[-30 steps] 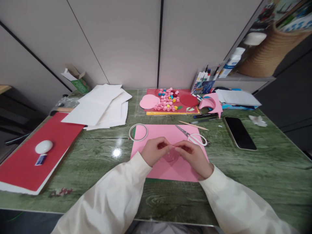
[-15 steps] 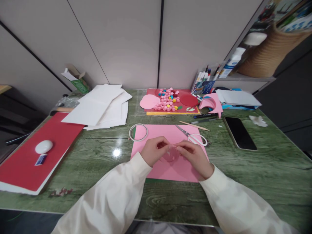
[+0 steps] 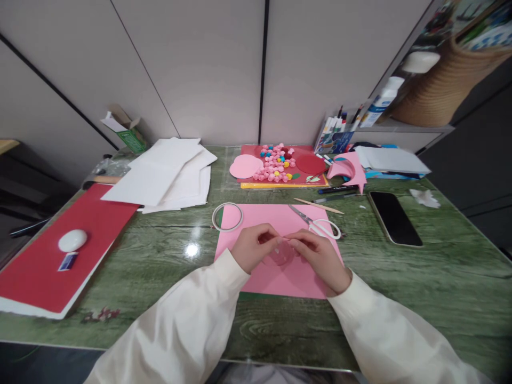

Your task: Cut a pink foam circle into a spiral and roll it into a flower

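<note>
My left hand (image 3: pixel 256 246) and my right hand (image 3: pixel 319 256) meet over a sheet of pink paper (image 3: pixel 256 280). Thumbs and fingers of both are pinched together on a small pink piece of paper (image 3: pixel 283 238), mostly hidden by the fingertips. Just below the fingertips shows a round, see-through pinkish thing (image 3: pixel 283 255); its kind is unclear. White-handled scissors (image 3: pixel 320 224) lie partly on the sheet, near my right hand. At the sheet's upper left corner rests a roll of tape (image 3: pixel 228 217).
Behind the sheet, small pink, blue and yellow pieces (image 3: pixel 276 165) lie on red paper. A pointed wooden stick (image 3: pixel 319 206) and a phone (image 3: pixel 394 218) are to the right. White sheets (image 3: pixel 160 170) and a red board (image 3: pixel 36 266) with a white lump occupy the left.
</note>
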Demonstrator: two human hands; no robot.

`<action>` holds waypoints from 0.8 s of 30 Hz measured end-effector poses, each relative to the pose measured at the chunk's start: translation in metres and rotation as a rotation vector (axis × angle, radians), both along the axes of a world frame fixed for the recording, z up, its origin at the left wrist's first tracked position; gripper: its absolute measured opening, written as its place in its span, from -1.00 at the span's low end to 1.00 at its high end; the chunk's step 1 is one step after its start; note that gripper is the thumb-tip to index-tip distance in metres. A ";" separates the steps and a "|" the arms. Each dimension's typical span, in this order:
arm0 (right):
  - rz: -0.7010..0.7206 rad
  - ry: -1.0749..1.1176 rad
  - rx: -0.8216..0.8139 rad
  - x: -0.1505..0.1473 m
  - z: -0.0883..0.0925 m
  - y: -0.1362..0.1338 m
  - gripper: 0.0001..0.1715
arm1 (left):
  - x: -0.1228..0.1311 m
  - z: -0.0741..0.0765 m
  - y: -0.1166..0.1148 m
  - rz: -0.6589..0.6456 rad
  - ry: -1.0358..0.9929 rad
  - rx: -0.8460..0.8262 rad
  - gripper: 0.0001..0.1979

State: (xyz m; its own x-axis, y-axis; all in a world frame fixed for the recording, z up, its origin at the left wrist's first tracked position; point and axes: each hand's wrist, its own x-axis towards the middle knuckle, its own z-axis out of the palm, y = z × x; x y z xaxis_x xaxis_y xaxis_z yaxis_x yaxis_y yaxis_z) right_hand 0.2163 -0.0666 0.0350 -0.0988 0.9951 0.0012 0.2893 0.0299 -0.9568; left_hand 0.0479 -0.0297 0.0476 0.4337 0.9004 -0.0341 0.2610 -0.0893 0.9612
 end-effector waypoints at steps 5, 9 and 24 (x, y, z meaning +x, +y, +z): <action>-0.002 0.003 0.002 0.000 -0.001 0.000 -0.80 | 0.000 0.000 0.000 -0.001 0.005 0.010 -0.82; -0.005 0.002 0.002 0.000 -0.002 0.001 -0.80 | 0.000 -0.001 -0.001 -0.004 0.006 0.009 -0.83; -0.024 0.003 -0.008 -0.001 -0.003 0.000 -0.83 | 0.000 -0.001 0.000 0.000 0.018 0.004 -0.83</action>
State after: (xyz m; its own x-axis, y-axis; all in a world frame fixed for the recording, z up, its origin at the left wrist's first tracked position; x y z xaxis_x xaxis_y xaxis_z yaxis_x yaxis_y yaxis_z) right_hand 0.2157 -0.0665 0.0322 -0.0746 0.9972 -0.0062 0.2872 0.0155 -0.9577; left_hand 0.0482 -0.0302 0.0471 0.4327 0.9007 -0.0387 0.2783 -0.0927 0.9560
